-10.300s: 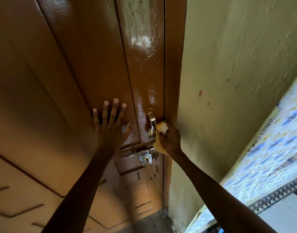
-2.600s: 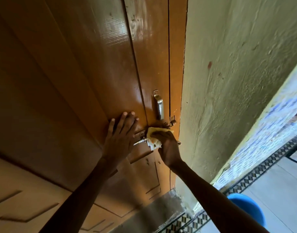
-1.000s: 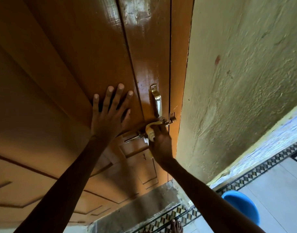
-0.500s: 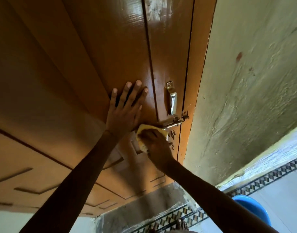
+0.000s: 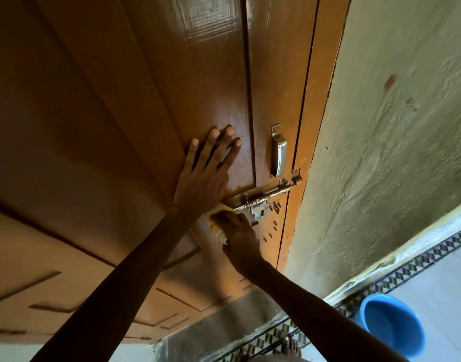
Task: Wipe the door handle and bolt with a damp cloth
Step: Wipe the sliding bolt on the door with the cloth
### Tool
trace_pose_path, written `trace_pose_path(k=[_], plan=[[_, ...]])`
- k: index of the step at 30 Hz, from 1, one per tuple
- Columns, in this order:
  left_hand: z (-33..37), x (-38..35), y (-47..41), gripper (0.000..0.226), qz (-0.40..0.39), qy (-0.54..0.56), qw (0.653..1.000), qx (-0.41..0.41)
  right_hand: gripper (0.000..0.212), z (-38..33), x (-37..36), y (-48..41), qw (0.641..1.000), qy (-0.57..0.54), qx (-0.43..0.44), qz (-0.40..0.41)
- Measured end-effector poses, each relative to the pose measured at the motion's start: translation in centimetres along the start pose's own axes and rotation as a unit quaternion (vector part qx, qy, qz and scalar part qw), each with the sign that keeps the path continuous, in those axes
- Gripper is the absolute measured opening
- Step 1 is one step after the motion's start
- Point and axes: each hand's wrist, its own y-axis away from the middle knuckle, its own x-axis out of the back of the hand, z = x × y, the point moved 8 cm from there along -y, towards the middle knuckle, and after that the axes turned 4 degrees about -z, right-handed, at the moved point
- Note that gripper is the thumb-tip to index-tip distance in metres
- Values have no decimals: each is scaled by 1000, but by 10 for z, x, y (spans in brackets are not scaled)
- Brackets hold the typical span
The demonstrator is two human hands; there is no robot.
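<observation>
Bolt (image 5: pixel 269 195) clear, right hand (image 5: pixel 239 235) gripping cloth (image 5: pixel 219 226) beside, left hand (image 5: pixel 205 173) flat, perhaps shading it.

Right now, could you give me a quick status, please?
Left hand flat on door. Right hand presses cloth at bolt's left end. Handle uncovered.

Handle (image 5: pixel 279 152) above bolt (image 5: pixel 269 193); bucket (image 5: pixel 392 326) on floor (image 5: pixel 448 278), right.

A curved, silver-toned metal door handle (image 5: pixel 279 150) stands upright near the closing edge of a glossy brown wooden door (image 5: pixel 198 82). Just below it, a tarnished metal sliding bolt (image 5: pixel 268 194) runs slantwise toward the frame. A bunched yellow cloth (image 5: pixel 219 226) presses against the door at the bolt's left end.
</observation>
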Motion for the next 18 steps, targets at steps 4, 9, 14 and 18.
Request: trace_pose_path(k=[4, 9, 14, 18], plan=[[-2, 4, 1, 55, 1, -8, 1000, -28, 48, 35, 30, 8, 988, -56, -103, 101], [-1, 5, 2, 55, -7, -12, 999, -38, 56, 19, 8, 3, 986, -25, -129, 107], [0, 4, 5, 60, -19, -17, 999, -48, 43, 16, 16, 7, 987, -85, -98, 94], [0, 7, 5, 59, -25, -18, 999, -39, 37, 39, 45, 31, 943, -97, -207, 241]])
